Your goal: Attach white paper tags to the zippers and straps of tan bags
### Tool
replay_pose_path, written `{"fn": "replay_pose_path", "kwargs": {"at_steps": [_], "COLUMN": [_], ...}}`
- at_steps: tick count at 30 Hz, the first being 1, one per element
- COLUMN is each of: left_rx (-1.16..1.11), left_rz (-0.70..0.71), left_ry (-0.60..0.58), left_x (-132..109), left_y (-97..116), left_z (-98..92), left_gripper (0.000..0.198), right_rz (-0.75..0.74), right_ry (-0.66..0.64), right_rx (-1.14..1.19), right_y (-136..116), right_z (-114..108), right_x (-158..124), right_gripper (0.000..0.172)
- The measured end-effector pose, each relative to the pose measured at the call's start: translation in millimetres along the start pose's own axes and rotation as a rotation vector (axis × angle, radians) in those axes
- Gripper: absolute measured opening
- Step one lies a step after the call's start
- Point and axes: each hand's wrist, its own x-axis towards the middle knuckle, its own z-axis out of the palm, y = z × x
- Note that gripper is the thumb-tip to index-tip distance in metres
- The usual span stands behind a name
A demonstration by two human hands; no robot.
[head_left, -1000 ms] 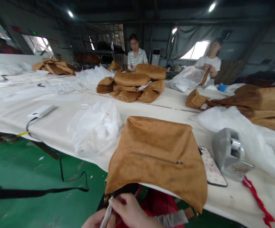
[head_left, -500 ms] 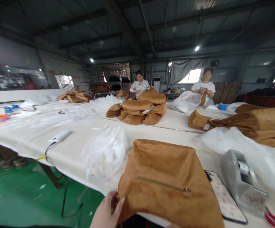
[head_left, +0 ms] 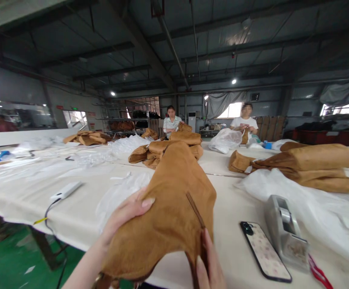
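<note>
A brown suede-like bag (head_left: 168, 200) with a zipper is raised and tilted above the near edge of the white table (head_left: 80, 216). My left hand (head_left: 129, 212) grips its left side, thumb on the front and fingers behind. At the lower right, my right hand (head_left: 209, 265) pinches the bag's edge just below the zipper. Crumpled clear plastic (head_left: 111, 196) lies behind my left hand. To the right of the bag is a phone (head_left: 266, 251) in a patterned case, beside a grey tape dispenser (head_left: 285, 228).
Brown bags are piled mid-table (head_left: 138, 154) and at the right (head_left: 325, 160), with plastic sheeting (head_left: 307, 208) in front. A white power strip (head_left: 66, 190) with a cable lies left. Two people stand across the table. Red-handled scissors (head_left: 319, 273) are at the lower right.
The bag has been lifted off the table and turned, its zipper now slanting steeply. My left hand has moved up its side, and my right hand has come into view on it. The camera view has shifted.
</note>
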Motion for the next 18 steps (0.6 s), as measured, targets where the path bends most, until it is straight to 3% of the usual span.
{"fn": "replay_pose_path", "kwargs": {"at_steps": [2, 5, 7, 9, 11, 15, 18], "left_rx": [0.032, 0.204, 0.402, 0.614, 0.754, 0.700, 0.695], "left_rz": [0.063, 0.070, 0.106, 0.168, 0.116, -0.049, -0.011], "left_ry": [-0.245, -0.559, -0.662, -0.652, -0.655, -0.817, -0.796], "left_x": [9.8, 28.9, 42.2, 51.7, 54.6, 43.1, 28.2], "left_y": [19.9, 11.2, -16.1, -53.6, -94.6, -170.0, -214.1], "left_z": [22.3, 46.1, 54.6, 58.6, 60.2, 60.3, 55.1], "left_gripper": [0.070, 0.061, 0.056, 0.056, 0.056, 0.069, 0.052], "right_rz": [0.162, 0.419, 0.492, 0.470, 0.425, 0.443, 0.397], "right_ry": [-0.171, -0.260, -0.195, -0.106, -0.023, 0.092, 0.099], "right_rx": [0.290, 0.577, 0.680, 0.735, 0.690, 0.239, -0.070], "right_y": [-14.5, -13.2, -3.9, 3.8, 6.6, 5.9, 8.3], "right_z": [13.1, 1.0, -23.8, -53.5, -81.0, -115.5, -123.9], "right_x": [10.9, 31.2, 40.1, 42.5, 40.8, 36.4, 35.1], "right_gripper": [0.066, 0.083, 0.085, 0.076, 0.067, 0.057, 0.054]}}
